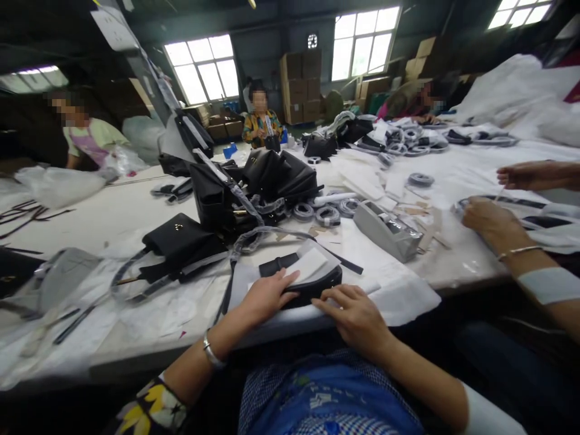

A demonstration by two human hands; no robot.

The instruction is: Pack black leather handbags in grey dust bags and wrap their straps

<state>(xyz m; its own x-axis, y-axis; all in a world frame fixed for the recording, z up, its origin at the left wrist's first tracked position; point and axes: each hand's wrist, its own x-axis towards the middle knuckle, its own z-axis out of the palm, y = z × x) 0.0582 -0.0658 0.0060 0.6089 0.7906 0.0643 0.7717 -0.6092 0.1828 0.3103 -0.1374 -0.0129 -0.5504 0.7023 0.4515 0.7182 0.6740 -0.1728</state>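
Observation:
A black handbag lies on the table edge right in front of me, with a white paper sheet and thin wrapping on top of it. My left hand grips its left side, fingers over the top and thumb along the near edge. At the near right corner, my right hand touches the bag with its fingers stretched out and apart. A strap in clear wrap curves behind the bag. The bag's underside is hidden.
A grey tape dispenser stands to the right, near wrapped strap rolls. Black bags are heaped behind, with another bag at left. A co-worker's hands work at the right; more people sit beyond the table.

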